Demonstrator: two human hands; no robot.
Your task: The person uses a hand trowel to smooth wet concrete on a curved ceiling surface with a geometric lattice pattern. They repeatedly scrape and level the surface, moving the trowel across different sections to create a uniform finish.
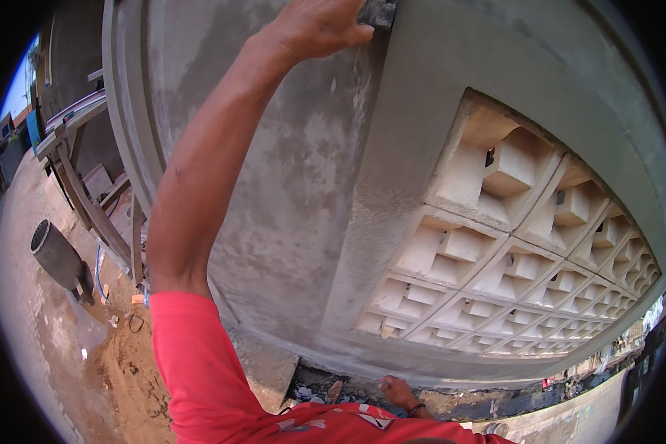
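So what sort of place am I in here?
Probably an outdoor building site: there's a patchy, damp-looking plastered wall with a breeze-block screen set beside it, and a rough timber trestle standing off to the left.

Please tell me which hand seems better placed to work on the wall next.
The left hand, I would judge: it is raised in front of the wall, whereas the right hand is low by the shirt. The frame cuts off part of the left hand, so its grip is unclear.
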